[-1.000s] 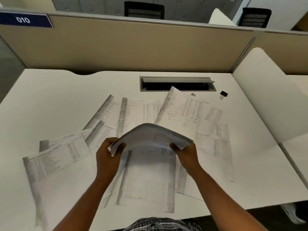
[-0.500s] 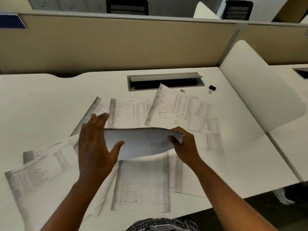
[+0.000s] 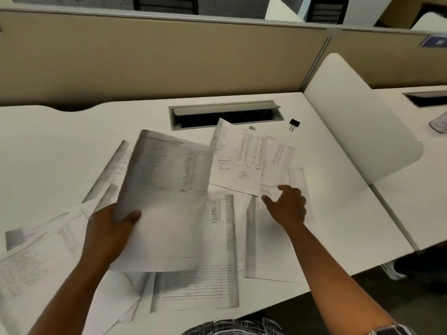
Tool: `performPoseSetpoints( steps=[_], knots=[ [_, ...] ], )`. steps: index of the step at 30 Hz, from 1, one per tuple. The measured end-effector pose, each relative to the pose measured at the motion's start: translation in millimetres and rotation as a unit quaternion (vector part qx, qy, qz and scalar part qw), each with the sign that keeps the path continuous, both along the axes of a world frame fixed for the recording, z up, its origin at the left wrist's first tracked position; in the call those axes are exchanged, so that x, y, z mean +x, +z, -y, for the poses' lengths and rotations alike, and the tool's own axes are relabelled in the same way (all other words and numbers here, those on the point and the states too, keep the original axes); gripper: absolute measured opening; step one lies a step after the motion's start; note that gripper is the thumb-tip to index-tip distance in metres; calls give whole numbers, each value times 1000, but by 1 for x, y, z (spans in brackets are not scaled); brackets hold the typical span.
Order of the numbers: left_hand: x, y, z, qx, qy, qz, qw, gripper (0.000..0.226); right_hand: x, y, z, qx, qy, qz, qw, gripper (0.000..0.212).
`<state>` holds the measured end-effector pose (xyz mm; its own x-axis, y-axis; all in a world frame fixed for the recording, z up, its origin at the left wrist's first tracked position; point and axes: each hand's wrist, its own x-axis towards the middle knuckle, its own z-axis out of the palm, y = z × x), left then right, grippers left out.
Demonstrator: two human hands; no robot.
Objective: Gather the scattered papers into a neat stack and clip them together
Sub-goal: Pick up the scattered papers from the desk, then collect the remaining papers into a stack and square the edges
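Print point(image 3: 167, 165) blurred, unreadable, in left hand point(image 3: 108, 234)

White desk point(image 3: 60, 141). Papers were white with grey printed columns; sheet held up point(image 3: 167, 189) showed grey text rows and a dark grey strip on its left edge. Sheet at 6 o'clock point(image 3: 200, 284) carried a black-lined grid table. Sheet at 1 o'clock point(image 3: 242, 160) was white with grey number columns. Binder clip point(image 3: 294, 124) black. Partition point(image 3: 157, 59) beige, side divider point(image 3: 350, 122) white. Cable slot point(image 3: 225, 114) grey, black inside. Plaid grey-white garment point(image 3: 232, 328) at the bottom edge.
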<state>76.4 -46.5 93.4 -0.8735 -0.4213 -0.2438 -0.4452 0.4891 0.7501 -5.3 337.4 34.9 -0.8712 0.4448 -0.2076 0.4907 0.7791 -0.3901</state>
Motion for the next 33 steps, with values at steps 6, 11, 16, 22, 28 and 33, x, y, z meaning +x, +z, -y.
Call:
performPoseSetpoints(
  steps=[6, 11, 16, 22, 28, 33],
  knots=[
    [26, -67, -17, 248, 88, 119, 957, 40, 28, -37, -39, 79, -118, 151, 978, 130],
    [27, -88, -33, 282, 79, 146, 945, 40, 12, -32, -52, 39, -149, 157, 976, 127],
    [23, -95, -33, 284, 76, 140, 945, 39, 9, -31, -76, -7, -173, 156, 972, 121],
    [25, -101, -32, 278, 71, 125, 950, 36, 16, -38, -84, -24, -173, 158, 972, 111],
    [25, -106, -32, 259, 45, 101, 960, 45, 17, -28, -97, -241, -193, 46, 950, 98],
    [20, -103, -33, 214, 10, 61, 975, 44, 28, -3, -100, -445, -127, 26, 886, 45]
  ],
)
